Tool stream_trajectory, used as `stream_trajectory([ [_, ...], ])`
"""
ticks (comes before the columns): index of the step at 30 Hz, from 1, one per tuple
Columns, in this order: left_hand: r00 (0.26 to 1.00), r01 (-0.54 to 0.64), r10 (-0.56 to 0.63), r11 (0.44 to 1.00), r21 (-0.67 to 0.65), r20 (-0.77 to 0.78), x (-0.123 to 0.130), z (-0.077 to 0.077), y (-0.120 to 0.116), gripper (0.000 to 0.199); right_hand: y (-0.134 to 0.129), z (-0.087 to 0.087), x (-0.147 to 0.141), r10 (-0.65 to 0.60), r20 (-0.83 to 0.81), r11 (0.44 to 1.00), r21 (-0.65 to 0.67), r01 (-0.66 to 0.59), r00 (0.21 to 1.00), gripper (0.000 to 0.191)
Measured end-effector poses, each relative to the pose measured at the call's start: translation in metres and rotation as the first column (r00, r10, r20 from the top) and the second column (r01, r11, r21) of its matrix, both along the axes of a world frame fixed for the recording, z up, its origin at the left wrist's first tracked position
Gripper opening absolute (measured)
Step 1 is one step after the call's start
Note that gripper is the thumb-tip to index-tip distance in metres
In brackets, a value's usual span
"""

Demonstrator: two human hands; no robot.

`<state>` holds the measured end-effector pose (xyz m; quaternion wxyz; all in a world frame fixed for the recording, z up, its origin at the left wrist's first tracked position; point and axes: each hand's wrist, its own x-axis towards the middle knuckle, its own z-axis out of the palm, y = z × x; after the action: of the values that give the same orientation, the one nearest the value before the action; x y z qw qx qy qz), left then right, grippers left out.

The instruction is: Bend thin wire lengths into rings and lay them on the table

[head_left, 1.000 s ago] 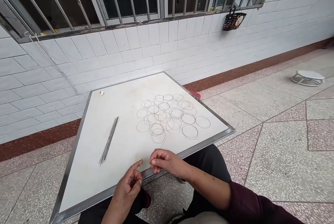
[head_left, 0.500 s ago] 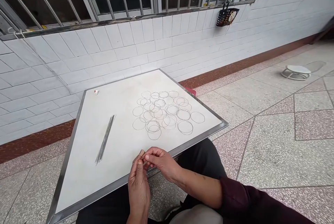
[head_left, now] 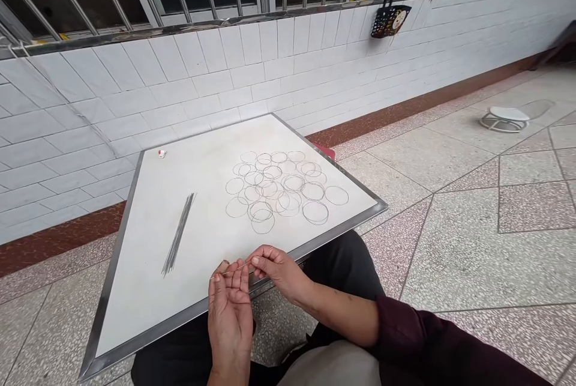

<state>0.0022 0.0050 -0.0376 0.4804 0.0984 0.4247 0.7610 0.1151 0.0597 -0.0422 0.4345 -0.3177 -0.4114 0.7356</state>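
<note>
A thin wire (head_left: 237, 268) runs between my two hands at the near edge of the table. My left hand (head_left: 230, 314) is turned palm up and pinches the wire's left end between thumb and forefinger. My right hand (head_left: 274, 269) grips the other end between thumb and fingertips. Beyond them, many thin wire rings (head_left: 315, 212) lie flat and overlapping on the white tabletop (head_left: 148, 308). To the left rests a bundle of straight wires (head_left: 179, 235), slanting away from me.
A small red-and-white object (head_left: 162, 153) sits near the table's far left corner. The metal-edged table stands by a white tiled wall (head_left: 202, 92) with barred windows. A black basket (head_left: 389, 20) hangs from the bars. A low white-seated chair (head_left: 506, 119) stands on the floor at right.
My hands have drawn apart, the left moving leftward and turning its palm up, so more wire shows between them. The view has shifted slightly.
</note>
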Motion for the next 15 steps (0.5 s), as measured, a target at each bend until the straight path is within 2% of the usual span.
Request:
stream_trajectory([
  [6, 0.997, -0.061, 0.060, 0.998, 0.012, 0.056, -0.004, 0.010, -0.002, 0.019, 0.001, 0.001, 0.003, -0.054, -0.044, 0.997, -0.050, 0.051, 0.998, 0.039],
  [10, 0.999, -0.033, 0.031, 0.999, 0.037, 0.044, 0.004, 0.015, -0.004, 0.023, -0.001, 0.002, 0.004, -0.057, -0.082, 0.996, -0.072, 0.051, 0.995, 0.039],
  [15, 0.999, 0.016, -0.018, 0.997, 0.082, 0.027, 0.012, 0.013, -0.004, 0.026, -0.007, 0.003, 0.005, 0.004, -0.084, 0.999, -0.053, -0.008, 0.996, 0.038],
])
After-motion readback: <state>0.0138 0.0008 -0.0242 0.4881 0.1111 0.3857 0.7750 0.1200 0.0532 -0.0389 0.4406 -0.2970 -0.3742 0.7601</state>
